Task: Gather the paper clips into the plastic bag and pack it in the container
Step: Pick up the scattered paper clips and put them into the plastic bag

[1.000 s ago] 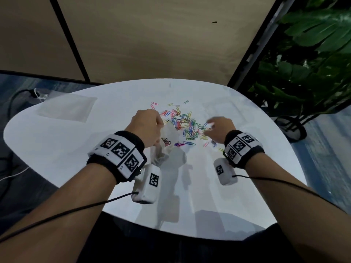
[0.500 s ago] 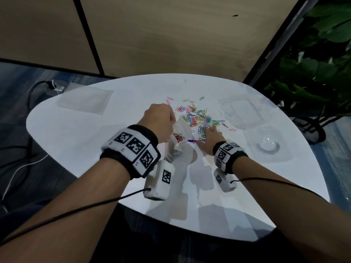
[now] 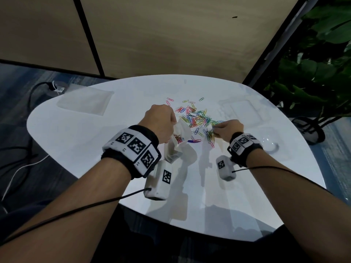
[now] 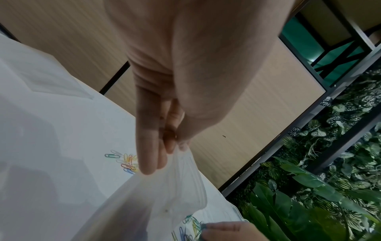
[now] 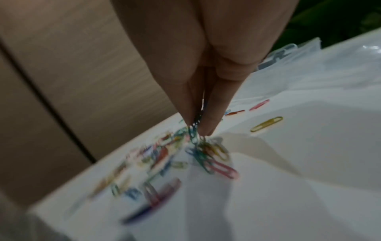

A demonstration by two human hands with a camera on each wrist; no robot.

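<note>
Coloured paper clips lie scattered in the middle of the white table. My left hand pinches the rim of a clear plastic bag, which hangs open with a few clips inside; the left wrist view shows the fingers on the bag. My right hand pinches a dangling bunch of clips just right of the bag mouth; in the right wrist view the bunch hangs from the fingertips. A clear container sits at the right.
A flat clear plastic sheet or bag lies at the table's far left. A clear round lid or dish rests near the right edge. A leafy plant stands beyond the table on the right. Cables run on the floor to the left.
My right hand has closed on a bunch of clips from the pile and lifted it, drawing back toward the bag. My left hand keeps holding the bag.
</note>
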